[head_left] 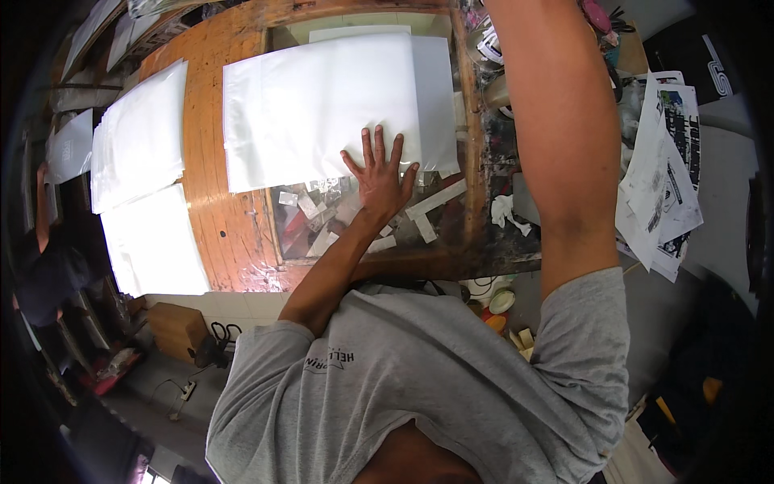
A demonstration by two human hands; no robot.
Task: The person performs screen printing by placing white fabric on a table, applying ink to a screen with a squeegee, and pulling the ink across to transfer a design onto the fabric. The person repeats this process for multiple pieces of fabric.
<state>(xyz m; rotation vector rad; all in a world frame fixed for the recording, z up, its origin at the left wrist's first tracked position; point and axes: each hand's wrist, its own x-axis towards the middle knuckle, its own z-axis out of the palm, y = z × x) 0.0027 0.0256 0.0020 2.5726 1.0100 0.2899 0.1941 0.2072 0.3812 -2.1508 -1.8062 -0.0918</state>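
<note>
You have one hand in the picture: your left hand (379, 179), just off the centre toward 12 o'clock, palm down with all five digits spread, grasping nothing. It lies flat on the lower edge of one pile of white sheets (318, 105), which spreads toward 11 o'clock. At least three layers of that pile show, since one juts out on its 3 o'clock side and another past its 12 o'clock edge; the full number of sheets cannot be told.

Your one visible right forearm (568, 121) crosses 2 o'clock and runs out over the top edge near 1 o'clock. Your right hand is beyond the picture, so whether it is open or gripping cannot be told.

On the wooden table (211, 145) you have two more white piles: the upper pile (141, 133) at 10 o'clock and the lower pile (153, 242) at 9, their ends meeting. Several pale pieces, too jumbled to count, lie near your left wrist, among them one long strip (439, 198) toward 2 o'clock.

Between 2 and 3 o'clock sit one crumpled white tissue (504, 211) and, farther out, several loose printed papers (673, 189). One cardboard box (176, 335) stands at 8 o'clock. One other person (52, 278) shows at 9.
</note>
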